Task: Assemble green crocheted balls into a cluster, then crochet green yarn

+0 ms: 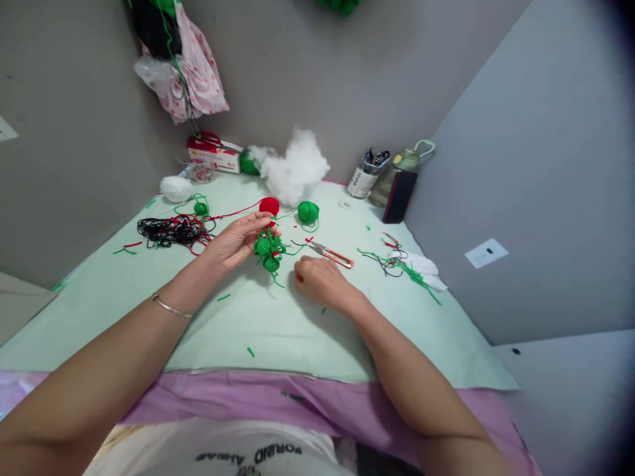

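My left hand (241,239) pinches a small green crocheted figure (268,246) with red bits, lifting it over the pale green tabletop. Loose green yarn ends dangle from it. Right of the figure, my right hand (320,281) rests curled on the table, its fingers folded and their tips hidden, so what it may hold does not show. Just beyond its knuckles lie orange-handled thread snips (333,254). A red yarn ball (269,205) and a green yarn ball (308,212) sit behind the figure.
White stuffing (297,168) is heaped at the back. Black yarn (171,231) lies tangled on the left, near a white yarn ball (177,189). At right stand a pen cup (362,182), a phone (399,197) and a bottle (383,188). Yarn scraps (417,281) lie nearer.
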`<state>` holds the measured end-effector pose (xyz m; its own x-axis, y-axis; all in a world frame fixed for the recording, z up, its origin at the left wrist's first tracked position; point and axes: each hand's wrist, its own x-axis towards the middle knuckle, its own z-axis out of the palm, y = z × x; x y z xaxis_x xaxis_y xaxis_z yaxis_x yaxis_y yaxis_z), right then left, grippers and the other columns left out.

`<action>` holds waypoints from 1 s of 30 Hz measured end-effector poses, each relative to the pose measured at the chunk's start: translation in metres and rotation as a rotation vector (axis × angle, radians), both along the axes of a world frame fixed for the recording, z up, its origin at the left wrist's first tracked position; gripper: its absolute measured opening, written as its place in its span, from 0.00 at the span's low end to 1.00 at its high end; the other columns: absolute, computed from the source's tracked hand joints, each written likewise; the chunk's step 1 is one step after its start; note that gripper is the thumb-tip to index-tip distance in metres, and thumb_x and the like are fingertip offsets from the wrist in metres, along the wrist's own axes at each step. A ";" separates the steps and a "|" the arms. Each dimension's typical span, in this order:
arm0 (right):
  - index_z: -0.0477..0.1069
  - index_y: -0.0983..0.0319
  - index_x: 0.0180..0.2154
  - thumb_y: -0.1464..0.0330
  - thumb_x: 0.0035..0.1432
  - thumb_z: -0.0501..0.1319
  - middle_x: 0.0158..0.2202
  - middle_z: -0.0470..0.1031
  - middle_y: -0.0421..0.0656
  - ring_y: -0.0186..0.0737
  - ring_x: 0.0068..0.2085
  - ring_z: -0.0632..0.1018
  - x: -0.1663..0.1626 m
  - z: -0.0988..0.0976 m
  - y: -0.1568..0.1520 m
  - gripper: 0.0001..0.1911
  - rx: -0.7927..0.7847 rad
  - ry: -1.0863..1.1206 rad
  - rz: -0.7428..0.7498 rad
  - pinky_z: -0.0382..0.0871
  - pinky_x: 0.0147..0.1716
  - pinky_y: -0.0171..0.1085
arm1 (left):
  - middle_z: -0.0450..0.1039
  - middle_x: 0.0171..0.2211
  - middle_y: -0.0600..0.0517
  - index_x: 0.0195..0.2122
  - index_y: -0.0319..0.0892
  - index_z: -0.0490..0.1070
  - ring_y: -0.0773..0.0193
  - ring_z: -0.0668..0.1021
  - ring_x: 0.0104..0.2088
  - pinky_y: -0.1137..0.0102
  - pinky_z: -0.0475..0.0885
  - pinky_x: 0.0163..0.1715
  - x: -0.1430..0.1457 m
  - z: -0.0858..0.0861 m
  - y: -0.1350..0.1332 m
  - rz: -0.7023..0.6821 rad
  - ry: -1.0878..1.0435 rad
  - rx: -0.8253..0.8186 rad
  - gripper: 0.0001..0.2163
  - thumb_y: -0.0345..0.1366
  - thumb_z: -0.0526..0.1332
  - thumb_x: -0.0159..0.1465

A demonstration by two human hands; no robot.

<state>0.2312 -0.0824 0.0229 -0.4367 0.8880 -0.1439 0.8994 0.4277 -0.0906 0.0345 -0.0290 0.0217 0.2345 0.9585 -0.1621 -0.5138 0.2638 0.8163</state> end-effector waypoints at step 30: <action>0.78 0.63 0.38 0.64 0.44 0.76 0.25 0.70 0.35 0.25 0.23 0.66 0.025 0.004 0.028 0.18 -0.443 1.781 -0.342 0.60 0.24 0.30 | 0.76 0.28 0.53 0.43 0.38 0.77 0.69 0.77 0.28 0.76 0.73 0.29 0.011 -0.009 -0.014 -0.338 0.179 0.141 0.12 0.35 0.71 0.60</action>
<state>0.2561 -0.0544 0.0272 -0.1479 0.9890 0.0079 -0.3345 -0.0426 -0.9414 0.0454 -0.0432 0.0130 0.5205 0.8478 -0.1016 -0.2637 0.2728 0.9252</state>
